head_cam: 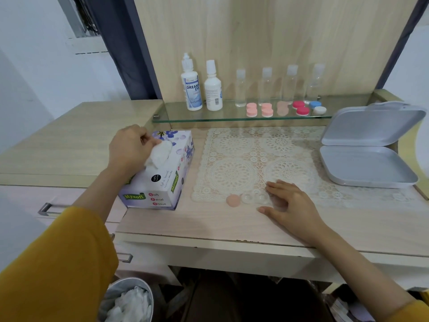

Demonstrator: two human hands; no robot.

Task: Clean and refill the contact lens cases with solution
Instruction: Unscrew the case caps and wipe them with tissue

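Observation:
An open clear contact lens case point(254, 196) lies at the front edge of the lace mat, with a peach cap point(233, 200) just left of it. My right hand point(289, 202) rests flat on the table right beside the case, fingers spread. My left hand point(130, 148) pinches a white tissue point(160, 153) sticking out of the purple tissue box point(162, 182). Two solution bottles point(191, 89) point(213, 89) stand on the glass shelf, with several capped lens cases point(267, 109) to their right.
Several small clear bottles point(267, 87) line the back of the glass shelf point(232, 117). An open grey tin point(366, 163) sits at the right of the lace mat point(255, 159). A bin with used tissues point(127, 300) stands on the floor, lower left.

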